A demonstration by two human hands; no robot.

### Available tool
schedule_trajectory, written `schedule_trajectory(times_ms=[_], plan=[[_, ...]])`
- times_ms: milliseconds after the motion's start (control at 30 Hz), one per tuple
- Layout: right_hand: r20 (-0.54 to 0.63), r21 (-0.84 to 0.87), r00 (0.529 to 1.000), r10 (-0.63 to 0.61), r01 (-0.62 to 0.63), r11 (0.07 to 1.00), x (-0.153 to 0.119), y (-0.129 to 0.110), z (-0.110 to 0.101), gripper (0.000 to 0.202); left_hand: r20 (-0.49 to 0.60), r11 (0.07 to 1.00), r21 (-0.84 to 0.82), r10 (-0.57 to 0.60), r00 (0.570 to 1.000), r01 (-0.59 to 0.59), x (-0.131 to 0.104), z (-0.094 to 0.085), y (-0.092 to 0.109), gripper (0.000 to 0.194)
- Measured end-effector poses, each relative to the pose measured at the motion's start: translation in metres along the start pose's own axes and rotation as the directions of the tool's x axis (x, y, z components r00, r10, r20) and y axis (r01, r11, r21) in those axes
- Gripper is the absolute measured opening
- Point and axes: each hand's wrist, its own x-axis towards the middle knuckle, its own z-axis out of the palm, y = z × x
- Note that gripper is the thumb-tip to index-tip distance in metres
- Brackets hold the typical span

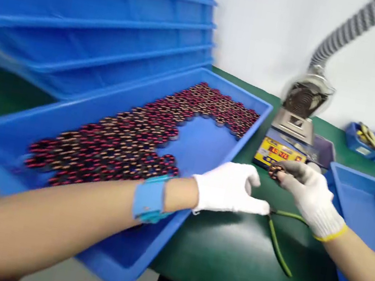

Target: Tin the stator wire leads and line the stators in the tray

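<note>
My right hand (311, 195), in a white glove with a yellow cuff, pinches a small round wound stator (275, 171) between thumb and fingers. My left hand (228, 188), also gloved in white, has thumb and fingers spread with nothing between them. Green-handled pliers (279, 247) lie on the table just past the left fingertips; their head is mostly hidden. Left of my hands, a large blue tray (202, 138) contains many similar stators (119, 138) with red and copper-coloured windings, set close together. My left forearm with its blue wristband (152, 199) crosses over this tray.
A yellow-fronted unit with a red display (281, 151) stands behind my hands, under a hood (304, 100) on a grey hose. Another blue tray (359, 188) at the right holds more stators. Stacked blue trays (96, 15) rise at the left. Small bins (363, 141) sit far right.
</note>
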Motion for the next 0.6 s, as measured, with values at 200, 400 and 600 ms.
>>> schedule_trajectory(times_ms=[200,400,600], plan=[[0.155,0.060,0.988,-0.010,0.001,0.998,-0.003,0.000,0.013,0.026,-0.153,0.993,-0.114,0.001,0.988,-0.019,0.010,0.021,-0.003,0.045],[0.150,0.100,0.989,-0.013,-0.002,0.995,0.000,0.001,0.009,0.028,-0.225,0.918,-0.374,0.048,0.973,-0.132,0.006,0.008,0.001,0.025],[0.106,0.098,0.994,0.001,-0.011,0.995,0.003,-0.003,0.010,0.029,-0.371,0.924,-0.336,0.047,0.928,-0.181,0.012,-0.002,-0.001,0.033]])
